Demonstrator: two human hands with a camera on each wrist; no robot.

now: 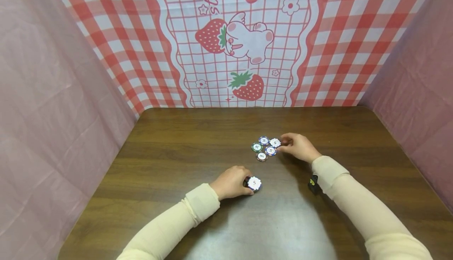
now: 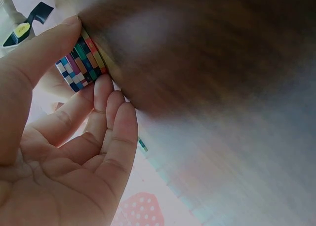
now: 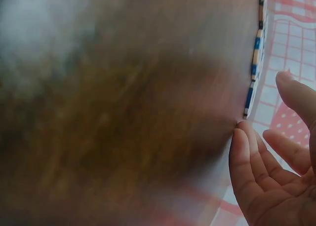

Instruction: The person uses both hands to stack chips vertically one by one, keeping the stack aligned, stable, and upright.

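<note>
My left hand (image 1: pixel 231 182) holds a short stack of poker chips (image 1: pixel 254 183) on the table, a white chip marked 5 on top. In the left wrist view, thumb and fingertips press the edges of the multicoloured stack (image 2: pixel 83 64). Farther back lie several loose chips in a flat cluster: a white 5 chip (image 1: pixel 275 142), two blue chips, one at the back (image 1: pixel 264 140), a green chip (image 1: pixel 257 147) and a brown chip (image 1: pixel 262 157). At the cluster's right edge is my right hand (image 1: pixel 300 146), thumb and fingers apart. In the right wrist view its fingertips rest on the table beside the chips (image 3: pixel 250 95).
The brown wooden table (image 1: pixel 170 134) ends at a red-and-white checked cloth (image 1: pixel 141 35) with strawberry prints. Pink curtains (image 1: pixel 53 94) hang at both sides. A small black device with a yellow mark (image 1: pixel 313 183) is at the right wrist.
</note>
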